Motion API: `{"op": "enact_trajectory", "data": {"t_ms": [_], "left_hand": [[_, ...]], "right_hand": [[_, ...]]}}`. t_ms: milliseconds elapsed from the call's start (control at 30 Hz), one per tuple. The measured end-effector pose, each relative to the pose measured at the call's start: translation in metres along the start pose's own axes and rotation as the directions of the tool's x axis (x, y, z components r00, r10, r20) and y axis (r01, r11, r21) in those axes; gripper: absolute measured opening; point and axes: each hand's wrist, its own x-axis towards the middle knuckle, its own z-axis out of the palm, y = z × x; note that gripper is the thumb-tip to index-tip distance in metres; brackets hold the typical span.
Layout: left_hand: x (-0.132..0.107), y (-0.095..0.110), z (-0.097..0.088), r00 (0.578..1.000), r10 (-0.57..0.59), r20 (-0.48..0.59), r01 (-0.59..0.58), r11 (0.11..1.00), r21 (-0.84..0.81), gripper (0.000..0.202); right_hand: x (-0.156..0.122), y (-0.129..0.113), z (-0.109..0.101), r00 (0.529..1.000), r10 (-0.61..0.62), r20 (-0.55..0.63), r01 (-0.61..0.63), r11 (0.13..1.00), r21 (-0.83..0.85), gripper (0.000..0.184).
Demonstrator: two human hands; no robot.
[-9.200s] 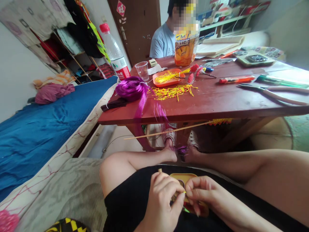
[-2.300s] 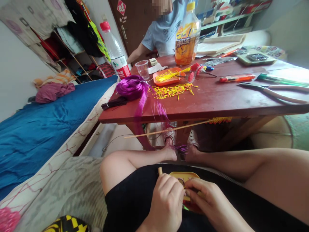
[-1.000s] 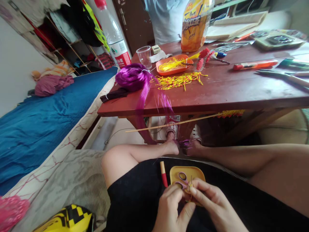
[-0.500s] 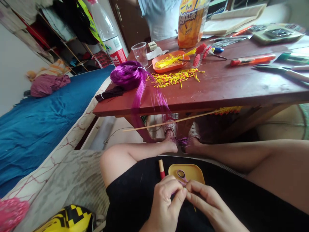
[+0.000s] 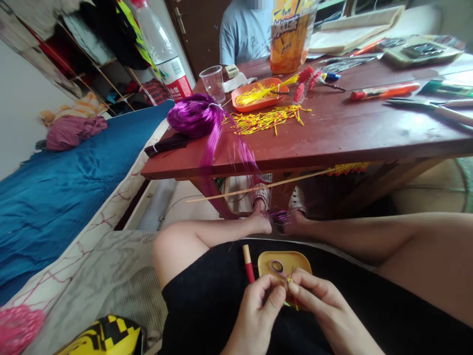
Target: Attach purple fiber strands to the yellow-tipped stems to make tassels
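Small yellow strand [image 5: 289, 280] at the fingertips, above the lap and over the near part of a yellow tray; very thin, a short bright yellow bit at the pinch, a fine dark filament upward, a yellow-orange tail hanging below; finer detail too small to read

Right hand [image 5: 320, 295]: thumb and forefinger pinched together on the strand

Left hand [image 5: 259, 304]: fingers curled, thumb tip right beside the strand; cannot tell whether it grips

Yellow tray [image 5: 302, 261]: shallow, rounded corners, resting on black cloth [image 5: 207, 301] over the lap; in it, scissors [image 5: 282, 273] with a pinkish handle loop showing, blades hidden by the hands; a sliver of bright green at its near edge

Red stick [image 5: 249, 270] with pale wooden end, just beside the tray on the left

Orange dish [image 5: 254, 107] on the red-brown table [image 5: 343, 128]: holds a tied bundle of yellow strands [image 5: 258, 93], one end over the rim towards red bristly heads [image 5: 306, 85]

Pile of yellow strands [image 5: 266, 121] with reddish specks, loose in front of the dish; purple hank [image 5: 192, 116] to its left, threads trailing over the table edge

Clear cup [image 5: 213, 85] behind the hank; contents cannot be told

Big bottle [image 5: 287, 47] part-filled with amber liquid; red-capped bottle [image 5: 159, 47] tilted in view, label red and white
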Motion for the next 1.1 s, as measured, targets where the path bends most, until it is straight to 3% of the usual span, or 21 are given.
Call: {"op": "enact_trajectory", "data": {"t_ms": [67, 200, 300, 400, 467, 533, 600, 800, 933, 1000, 1100], "left_hand": [[0.001, -0.005, 0.001, 0.997, -0.049, 0.055, 0.055, 0.992, -0.109, 0.026], [0.003, -0.012, 0.006, 0.992, -0.120, 0.038, 0.126, 0.940, -0.317, 0.031], [0.002, -0.012, 0.008, 0.991, -0.120, 0.052, 0.131, 0.919, -0.373, 0.035], [-0.002, -0.009, 0.008, 0.999, -0.042, 0.022, 0.046, 0.973, -0.228, 0.035], [-0.005, -0.006, 0.007, 0.998, 0.051, -0.024, -0.051, 0.999, 0.002, 0.032], [-0.007, -0.005, 0.005, 0.986, 0.165, -0.036, -0.151, 0.956, 0.250, 0.031], [-0.008, -0.004, 0.004, 0.964, 0.267, -0.006, -0.243, 0.885, 0.397, 0.031], [-0.014, -0.003, 0.002, 0.877, 0.476, 0.066, -0.444, 0.748, 0.493, 0.025], [-0.016, -0.003, 0.002, 0.851, 0.522, 0.061, -0.476, 0.716, 0.511, 0.026], [-0.016, -0.002, 0.000, 0.878, 0.476, 0.052, -0.435, 0.749, 0.500, 0.027], [-0.014, 0.006, -0.008, 0.947, 0.316, 0.062, -0.305, 0.819, 0.485, 0.024]], "right_hand": [[0.000, 0.004, -0.001, 1.000, 0.015, 0.010, -0.016, 0.996, 0.086, 0.027], [-0.002, 0.010, 0.000, 0.996, 0.072, 0.049, -0.083, 0.963, 0.255, 0.023], [-0.002, 0.013, 0.001, 0.993, 0.100, 0.070, -0.118, 0.930, 0.348, 0.021], [-0.003, 0.018, 0.002, 0.990, 0.127, 0.067, -0.143, 0.906, 0.399, 0.022], [-0.003, 0.020, 0.003, 0.989, 0.136, 0.058, -0.148, 0.907, 0.393, 0.023], [-0.005, 0.022, 0.003, 0.991, 0.123, 0.045, -0.131, 0.930, 0.345, 0.023], [-0.007, 0.023, 0.003, 0.995, 0.098, 0.025, -0.101, 0.951, 0.293, 0.023], [-0.011, 0.025, 0.006, 0.988, 0.125, 0.095, -0.153, 0.903, 0.402, 0.021], [-0.011, 0.028, 0.005, 0.994, 0.076, 0.083, -0.098, 0.944, 0.316, 0.019], [-0.009, 0.025, 0.004, 0.993, 0.071, 0.099, -0.095, 0.959, 0.265, 0.020], [-0.007, 0.013, 0.003, 0.994, 0.033, 0.102, -0.041, 0.996, 0.085, 0.024]]}}
